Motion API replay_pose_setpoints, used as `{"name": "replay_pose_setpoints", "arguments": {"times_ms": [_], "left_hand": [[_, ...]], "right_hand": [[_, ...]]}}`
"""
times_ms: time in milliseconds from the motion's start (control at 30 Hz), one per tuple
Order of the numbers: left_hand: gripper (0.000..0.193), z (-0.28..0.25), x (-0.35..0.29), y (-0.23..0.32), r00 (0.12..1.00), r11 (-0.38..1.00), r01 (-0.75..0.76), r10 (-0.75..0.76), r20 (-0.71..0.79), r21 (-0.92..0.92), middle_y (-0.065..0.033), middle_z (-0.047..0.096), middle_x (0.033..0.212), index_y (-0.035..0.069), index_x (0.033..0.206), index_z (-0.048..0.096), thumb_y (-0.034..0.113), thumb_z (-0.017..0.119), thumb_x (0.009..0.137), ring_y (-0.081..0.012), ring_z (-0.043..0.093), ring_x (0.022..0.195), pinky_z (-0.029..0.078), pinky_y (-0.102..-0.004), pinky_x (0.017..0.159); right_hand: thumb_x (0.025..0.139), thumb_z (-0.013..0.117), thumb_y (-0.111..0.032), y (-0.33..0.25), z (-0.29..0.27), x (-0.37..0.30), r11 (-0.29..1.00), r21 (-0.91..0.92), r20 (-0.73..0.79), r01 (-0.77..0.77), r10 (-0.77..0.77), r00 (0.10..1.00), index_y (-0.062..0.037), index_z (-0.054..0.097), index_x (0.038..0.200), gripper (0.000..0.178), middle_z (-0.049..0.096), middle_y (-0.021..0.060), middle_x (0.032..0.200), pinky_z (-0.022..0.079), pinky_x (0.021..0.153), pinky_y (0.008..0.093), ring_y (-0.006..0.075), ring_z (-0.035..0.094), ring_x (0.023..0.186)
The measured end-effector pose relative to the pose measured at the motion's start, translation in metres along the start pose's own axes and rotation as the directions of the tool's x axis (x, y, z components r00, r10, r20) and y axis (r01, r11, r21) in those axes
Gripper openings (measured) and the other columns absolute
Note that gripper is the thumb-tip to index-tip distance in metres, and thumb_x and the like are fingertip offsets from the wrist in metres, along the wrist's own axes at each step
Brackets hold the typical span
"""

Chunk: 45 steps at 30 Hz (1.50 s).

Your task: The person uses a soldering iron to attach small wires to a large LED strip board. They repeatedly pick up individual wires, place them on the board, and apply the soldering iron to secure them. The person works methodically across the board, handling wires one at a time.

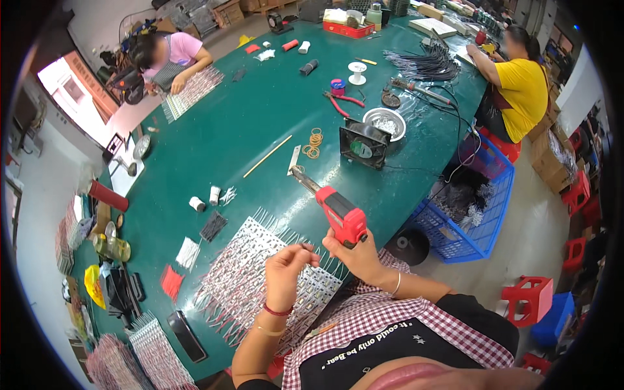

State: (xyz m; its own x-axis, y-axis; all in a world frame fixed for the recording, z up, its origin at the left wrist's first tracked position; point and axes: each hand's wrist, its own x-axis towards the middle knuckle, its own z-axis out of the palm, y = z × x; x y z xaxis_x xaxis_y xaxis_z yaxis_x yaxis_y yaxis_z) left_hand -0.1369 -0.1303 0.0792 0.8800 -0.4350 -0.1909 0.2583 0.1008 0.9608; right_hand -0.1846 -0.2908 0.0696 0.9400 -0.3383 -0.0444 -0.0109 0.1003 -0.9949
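the right hand [354, 255] is closed around the grip of a red soldering gun [337, 209], tip pointing away. just left, the left hand [286, 273] pinches something small, too tiny to tell, above a sheet of wired led strips [250, 273] on the green bench [247, 117].

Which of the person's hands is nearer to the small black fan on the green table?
Right. The right hand holds the red soldering gun, almost directly below the black fan. The left hand sits farther left, over the sheet of wired strips.
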Motion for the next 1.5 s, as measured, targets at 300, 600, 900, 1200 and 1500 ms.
{"name": "replay_pose_setpoints", "arguments": {"times_ms": [300, 600, 900, 1200, 1500], "left_hand": [[0.013, 0.007, -0.009, -0.008, 0.995, 0.966, -0.092, 0.082, 0.054, 0.242, -0.0112, 0.071, 0.079, -0.007, 0.095, 0.065, 0.003, 0.060, 0.089, -0.0141, 0.068, 0.074, 0.054, -0.0258, 0.071], [0.012, 0.011, -0.013, -0.002, 0.983, 0.826, -0.182, 0.175, 0.065, 0.534, -0.0118, 0.071, 0.075, -0.004, 0.093, 0.068, 0.003, 0.062, 0.086, -0.0161, 0.071, 0.073, 0.054, -0.0253, 0.066], [0.009, 0.010, -0.013, -0.009, 0.972, 0.816, -0.220, 0.229, 0.049, 0.534, -0.0124, 0.070, 0.073, -0.003, 0.088, 0.066, 0.004, 0.063, 0.086, -0.0185, 0.070, 0.067, 0.053, -0.0274, 0.062], [0.007, 0.000, -0.008, -0.009, 0.914, 0.669, -0.371, 0.384, 0.127, 0.644, -0.0132, 0.059, 0.075, -0.001, 0.082, 0.064, 0.002, 0.069, 0.079, -0.0270, 0.060, 0.063, 0.048, -0.0342, 0.057], [0.007, -0.001, -0.015, -0.002, 0.932, 0.688, -0.342, 0.333, 0.139, 0.641, -0.0097, 0.061, 0.073, -0.001, 0.081, 0.065, 0.001, 0.071, 0.076, -0.0190, 0.060, 0.065, 0.047, -0.0303, 0.059]], "right_hand": [[0.084, 0.072, -0.019, -0.011, -0.007, 0.005, 0.979, 0.121, 0.269, -0.163, 0.126, 0.955, -0.0036, 0.057, 0.086, 0.021, 0.056, -0.0005, 0.061, 0.042, 0.048, 0.0234, 0.0066, 0.052, 0.052], [0.084, 0.071, -0.019, 0.000, -0.005, 0.006, 0.972, 0.172, 0.291, -0.159, 0.103, 0.951, -0.0030, 0.061, 0.083, 0.019, 0.059, 0.0019, 0.063, 0.037, 0.040, 0.0212, 0.0055, 0.049, 0.046], [0.083, 0.071, -0.017, -0.002, -0.002, 0.003, 0.987, 0.115, 0.267, -0.111, 0.077, 0.961, -0.0008, 0.061, 0.084, 0.019, 0.062, 0.0038, 0.070, 0.049, 0.055, 0.0251, 0.0095, 0.058, 0.059], [0.078, 0.073, -0.010, -0.006, -0.002, -0.007, 0.988, -0.148, 0.261, 0.040, 0.000, 0.965, -0.0024, 0.055, 0.104, 0.032, 0.065, 0.0031, 0.082, 0.050, 0.068, 0.0297, 0.0111, 0.061, 0.075], [0.080, 0.070, -0.009, -0.011, 0.002, -0.011, 0.983, -0.182, 0.222, -0.001, 0.042, 0.974, -0.0032, 0.055, 0.108, 0.032, 0.065, 0.0030, 0.078, 0.050, 0.067, 0.0276, 0.0108, 0.062, 0.071]]}}
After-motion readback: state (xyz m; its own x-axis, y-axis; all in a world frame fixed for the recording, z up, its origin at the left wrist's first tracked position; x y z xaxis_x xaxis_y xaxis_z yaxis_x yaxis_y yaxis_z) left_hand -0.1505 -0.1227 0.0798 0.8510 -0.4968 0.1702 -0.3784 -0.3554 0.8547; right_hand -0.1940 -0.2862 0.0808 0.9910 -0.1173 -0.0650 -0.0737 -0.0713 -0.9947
